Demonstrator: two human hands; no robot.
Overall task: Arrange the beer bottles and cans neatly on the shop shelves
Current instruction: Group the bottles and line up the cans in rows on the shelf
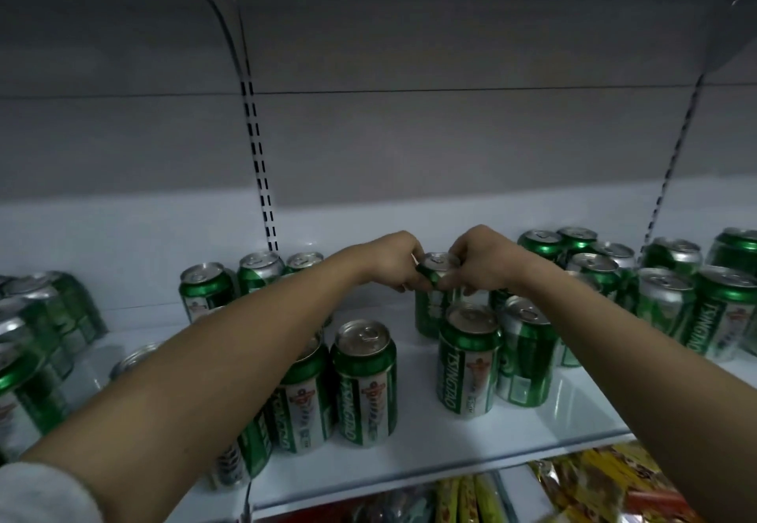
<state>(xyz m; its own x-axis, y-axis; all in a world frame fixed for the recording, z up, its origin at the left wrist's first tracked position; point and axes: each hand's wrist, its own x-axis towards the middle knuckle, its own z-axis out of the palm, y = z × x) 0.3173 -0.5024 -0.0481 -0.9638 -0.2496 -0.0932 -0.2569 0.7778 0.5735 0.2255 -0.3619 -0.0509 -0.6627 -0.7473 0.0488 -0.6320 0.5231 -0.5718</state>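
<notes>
We hold one green beer can (435,277) upright toward the back of the white shelf (430,453), our left hand (395,262) and right hand (477,260) each with fingers curled round its top rim from opposite sides. Just in front of it stand two more green cans (469,358), another pair (364,383) stands nearer the front edge, and further cans cluster toward the shelf's left and right ends. Below the front edge lie yellow snack packets (594,485).
</notes>
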